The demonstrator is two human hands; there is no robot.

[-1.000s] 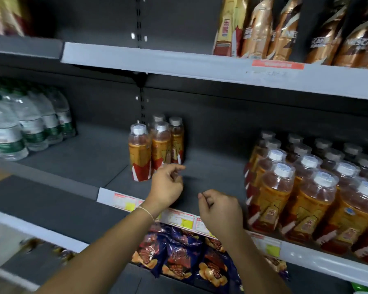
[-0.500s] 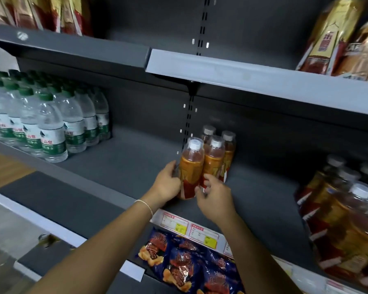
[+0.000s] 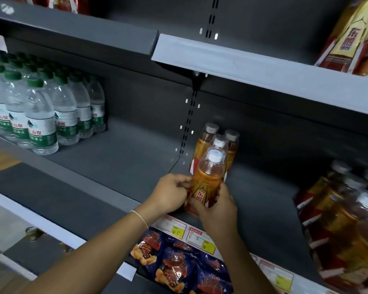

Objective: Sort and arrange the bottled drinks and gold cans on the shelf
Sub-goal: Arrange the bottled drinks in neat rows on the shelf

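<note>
Arranging step: I have left hand (image 3: 170,194) and right hand (image 3: 218,209) both wrapped round one bottle (image 3: 207,181) at the shelf (image 3: 115,158) front edge, just ahead of three more bottles (image 3: 219,143); next, I judge, square it upright, label out, in line.

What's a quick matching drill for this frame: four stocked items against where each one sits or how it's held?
Items:
1. frontmost orange drink bottle with white cap
2. clear water bottles with green caps
3. dark blue snack bags
4. gold-and-red containers

Places or states:
A. beneath the grey middle shelf
B. far left, standing in rows
C. on the grey upper shelf, right
D. gripped by left hand and right hand

Pairs: 1-D, 2-B, 3-A, 4-C.
</note>
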